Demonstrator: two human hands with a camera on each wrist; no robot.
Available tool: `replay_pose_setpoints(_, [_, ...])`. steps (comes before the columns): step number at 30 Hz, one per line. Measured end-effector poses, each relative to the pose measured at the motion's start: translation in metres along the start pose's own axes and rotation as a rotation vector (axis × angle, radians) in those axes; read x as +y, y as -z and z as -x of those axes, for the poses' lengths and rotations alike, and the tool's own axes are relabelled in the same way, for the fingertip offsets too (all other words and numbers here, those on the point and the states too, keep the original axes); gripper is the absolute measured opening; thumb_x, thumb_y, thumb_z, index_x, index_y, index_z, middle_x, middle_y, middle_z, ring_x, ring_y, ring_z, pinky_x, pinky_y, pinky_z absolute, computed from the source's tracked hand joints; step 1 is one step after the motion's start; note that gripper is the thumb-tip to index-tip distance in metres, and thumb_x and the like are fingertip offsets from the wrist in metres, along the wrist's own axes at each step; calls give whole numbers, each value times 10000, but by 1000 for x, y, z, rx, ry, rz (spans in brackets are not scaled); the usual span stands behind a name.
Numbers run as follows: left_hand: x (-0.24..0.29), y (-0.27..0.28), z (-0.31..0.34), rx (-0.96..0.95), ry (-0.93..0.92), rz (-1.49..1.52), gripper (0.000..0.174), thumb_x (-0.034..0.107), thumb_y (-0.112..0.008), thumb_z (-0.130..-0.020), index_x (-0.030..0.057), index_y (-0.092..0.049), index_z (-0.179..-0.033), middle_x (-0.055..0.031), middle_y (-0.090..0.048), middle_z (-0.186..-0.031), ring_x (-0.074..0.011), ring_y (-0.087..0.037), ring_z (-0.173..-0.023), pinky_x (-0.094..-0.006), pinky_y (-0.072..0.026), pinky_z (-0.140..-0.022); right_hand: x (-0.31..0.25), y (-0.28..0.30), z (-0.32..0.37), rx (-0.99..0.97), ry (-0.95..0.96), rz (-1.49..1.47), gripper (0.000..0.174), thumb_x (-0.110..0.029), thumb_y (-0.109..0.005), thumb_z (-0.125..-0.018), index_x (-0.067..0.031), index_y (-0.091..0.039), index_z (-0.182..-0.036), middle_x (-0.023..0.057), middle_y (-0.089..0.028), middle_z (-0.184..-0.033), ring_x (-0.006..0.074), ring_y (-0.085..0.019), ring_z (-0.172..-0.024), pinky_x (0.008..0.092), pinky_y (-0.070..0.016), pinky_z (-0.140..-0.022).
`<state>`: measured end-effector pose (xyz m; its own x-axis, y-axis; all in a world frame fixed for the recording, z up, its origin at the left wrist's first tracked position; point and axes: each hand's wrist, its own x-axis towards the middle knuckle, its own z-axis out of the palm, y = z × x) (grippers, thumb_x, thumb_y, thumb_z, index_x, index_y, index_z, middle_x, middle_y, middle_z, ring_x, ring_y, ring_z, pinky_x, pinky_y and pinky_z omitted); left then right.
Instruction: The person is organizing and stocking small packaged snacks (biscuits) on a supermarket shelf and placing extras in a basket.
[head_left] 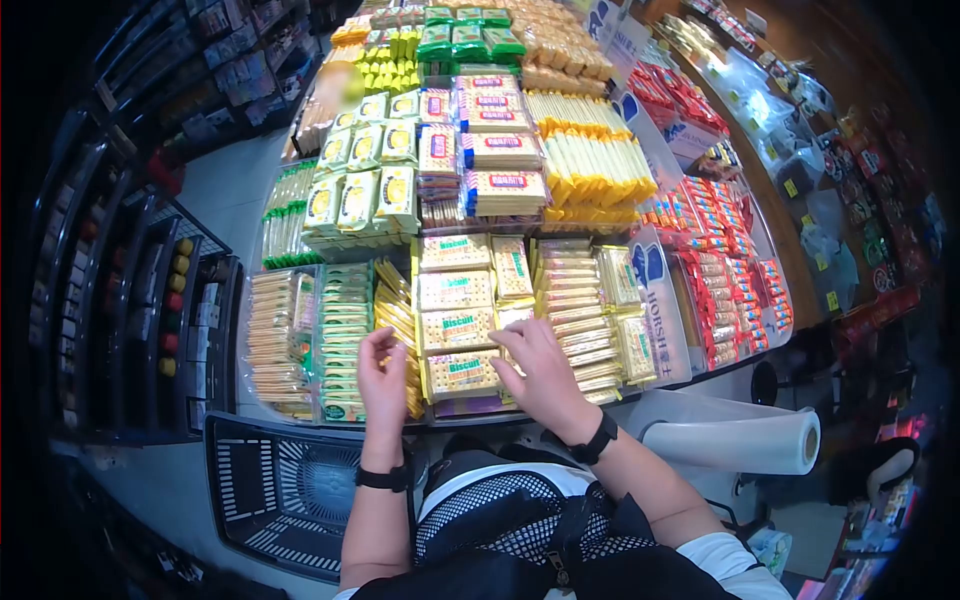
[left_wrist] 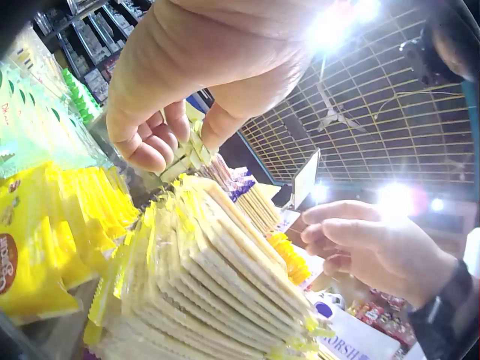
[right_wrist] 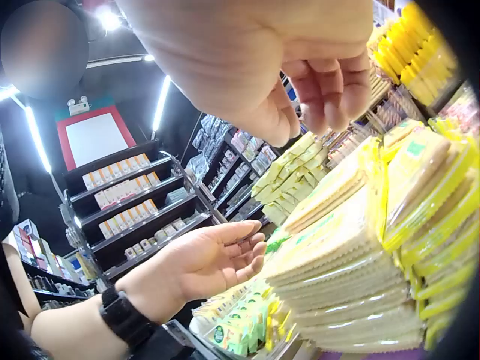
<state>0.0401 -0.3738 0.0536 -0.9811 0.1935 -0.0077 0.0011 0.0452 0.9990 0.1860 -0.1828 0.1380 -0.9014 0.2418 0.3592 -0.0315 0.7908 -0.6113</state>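
A neat stack of biscuit packs (head_left: pixel 457 292) with clear and yellow wrapping lies at the display's front, its edges seen in the left wrist view as a tall pile (left_wrist: pixel 217 277). My left hand (head_left: pixel 382 385) is raised at the stack's left side, fingers loosely curled with nothing in them. On the other side, my right hand (head_left: pixel 545 378) hovers over the stack's right edge, its fingertips close to the packs. Seen from the right wrist, that hand (right_wrist: pixel 262 67) has bent, empty fingers above the pile (right_wrist: pixel 345 277). Yellow packets (head_left: pixel 393 300) stand beside the left hand.
Other snack stacks surround the biscuits, including green-and-white packs (head_left: pixel 341 350) to the left and gold-wrapped ones (head_left: pixel 575 325) to the right. A dark shopping basket (head_left: pixel 250 540) sits low at left. A plastic film roll (head_left: pixel 735 442) projects at right, below the HORSH divider (head_left: pixel 660 310).
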Motion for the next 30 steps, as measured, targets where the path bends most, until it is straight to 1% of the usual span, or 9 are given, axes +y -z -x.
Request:
replay_pose_setpoints(4, [14, 36, 2, 185, -24, 54, 219, 90, -595, -987, 32, -588, -1197, -22, -606, -1090, -101, -564, -954, -250, -470, -841, -13, -4, 36, -60, 77, -170, 153, -104, -664, -874, -46, -663, -1016, 124, -663, -889, 316, -650, -825, 389, -524, -714])
replay_pose_setpoints(10, [18, 113, 38, 436, -86, -89, 273, 134, -579, -1010, 18, -555, -1256, -51, -610, -1134, -108, -576, -990, -263, -476, -835, 0, -33, 84, -540, 152, -234, 179, -208, -626, -898, -69, -625, -1012, 114, -639, -916, 324, -635, -898, 445, -512, -781])
replay_pose_setpoints(13, [12, 140, 120, 543, -32, -296, 272, 134, -593, -1004, 11, -557, -1244, -67, -615, -1144, -133, -580, -1010, -275, -472, -859, 14, -27, 121, -629, 149, -204, 190, -216, -628, -891, -69, -628, -1012, 123, -645, -934, 334, -639, -915, 455, -517, -790])
replay_pose_setpoints(14, [-7, 153, 145, 536, -148, -374, 271, 135, -600, -1001, 6, -559, -1236, -76, -614, -1126, -158, -579, -1009, -296, -467, -894, 18, -28, 133, -658, 112, -167, 196, -216, -631, -886, -70, -630, -1017, 128, -648, -941, 338, -641, -927, 461, -520, -797])
replay_pose_setpoints(18, [-17, 143, 273, 493, 112, -880, 435, 207, -716, -914, -16, -550, -1247, -174, -614, -1149, -294, -598, -1068, -385, -459, -958, 34, -31, 182, -786, 72, -213, 225, -219, -646, -866, -61, -636, -1026, 149, -663, -990, 357, -652, -961, 463, -531, -824])
replay_pose_setpoints(23, [-12, 119, 366, 271, 365, -1166, 541, 258, -791, -823, -14, -576, -1238, -227, -657, -1127, -413, -632, -1039, -461, -497, -891, 42, -72, 247, -1099, -158, -259, 285, -277, -662, -880, -79, -685, -1084, 143, -712, -1033, 344, -671, -994, 432, -540, -861])
replay_pose_setpoints(25, [-15, 117, 376, 327, 381, -1209, 521, 252, -800, -798, 11, -593, -1211, -217, -673, -1080, -434, -635, -1005, -478, -507, -855, 53, -100, 277, -1115, -185, -321, 286, -288, -686, -868, -79, -699, -1063, 147, -722, -1000, 347, -675, -981, 427, -539, -858])
replay_pose_setpoints(27, [-8, 111, 368, 341, 427, -1200, 493, 241, -797, -795, 18, -599, -1188, -207, -674, -1080, -426, -637, -1004, -478, -510, -845, 67, -121, 297, -1113, -126, -316, 251, -262, -695, -882, -65, -701, -1038, 127, -726, -933, 290, -701, -869, 399, -555, -771])
replay_pose_setpoints(30, [-7, 110, 356, 309, 434, -1195, 436, 219, -786, -795, 25, -610, -1143, -198, -673, -1072, -414, -641, -998, -479, -515, -829, 77, -139, 306, -1283, -577, -469, 184, -211, -660, -940, -33, -689, -970, 62, -667, -751, 139, -646, -631, 305, -520, -554])
